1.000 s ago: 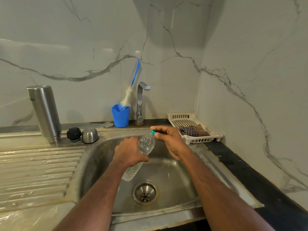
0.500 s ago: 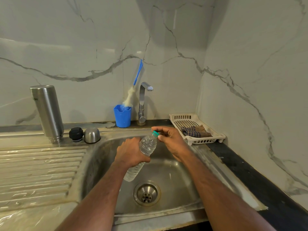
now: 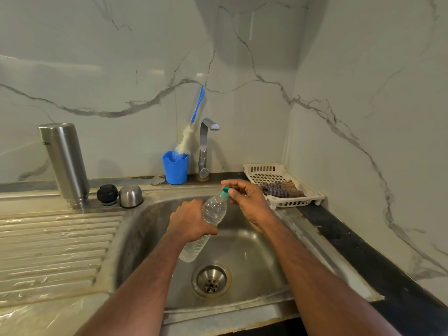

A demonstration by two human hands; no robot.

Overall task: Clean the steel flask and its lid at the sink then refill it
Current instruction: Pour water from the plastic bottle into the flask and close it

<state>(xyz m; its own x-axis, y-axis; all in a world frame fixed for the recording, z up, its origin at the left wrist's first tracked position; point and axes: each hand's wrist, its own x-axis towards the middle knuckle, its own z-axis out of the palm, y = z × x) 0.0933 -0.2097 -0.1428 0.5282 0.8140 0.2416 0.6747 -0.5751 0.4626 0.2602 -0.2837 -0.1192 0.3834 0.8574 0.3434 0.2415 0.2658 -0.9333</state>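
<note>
The steel flask (image 3: 65,163) stands upside down on the draining board at the back left. Beside it lie its black stopper (image 3: 107,194) and its steel cap (image 3: 131,195). Over the sink basin (image 3: 244,248) my left hand (image 3: 191,220) grips the middle of a clear plastic water bottle (image 3: 213,210), which tilts with its neck up to the right. My right hand (image 3: 244,200) pinches the bottle's green cap (image 3: 226,190) between thumb and fingers.
A blue cup (image 3: 175,168) holds a bottle brush (image 3: 191,132) next to the tap (image 3: 206,146). A white plastic tray (image 3: 271,173) with a checked cloth (image 3: 282,189) sits at the right on the black counter (image 3: 363,258). The ribbed draining board (image 3: 53,248) lies left.
The hands and the bottle have hardly moved; my right hand stays on the green cap. The view has shifted slightly.
</note>
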